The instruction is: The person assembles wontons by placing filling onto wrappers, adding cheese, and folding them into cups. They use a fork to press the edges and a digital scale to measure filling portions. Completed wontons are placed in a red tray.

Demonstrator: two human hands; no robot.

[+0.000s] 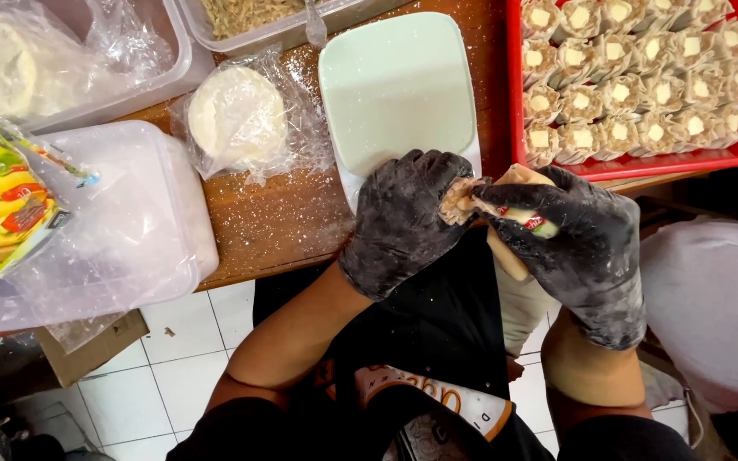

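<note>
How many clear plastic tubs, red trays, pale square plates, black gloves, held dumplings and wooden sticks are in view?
Clear plastic tubs: 3
Red trays: 1
Pale square plates: 1
Black gloves: 2
Held dumplings: 1
Wooden sticks: 1
Total: 9

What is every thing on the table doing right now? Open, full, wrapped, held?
left hand: black glove, floury, cupping the dumpling.
right hand: black glove, gripping a wooden stick.
dumpling: wrapper pleated, held between both hands.
wooden stick: held, tip at the dumpling.
red tray: filled with rows of finished dumplings.
pale board: bare, dusted with flour.
wrapper stack: lying in opened clear plastic.
tub lid: lying flat, with a food packet on it.
</note>
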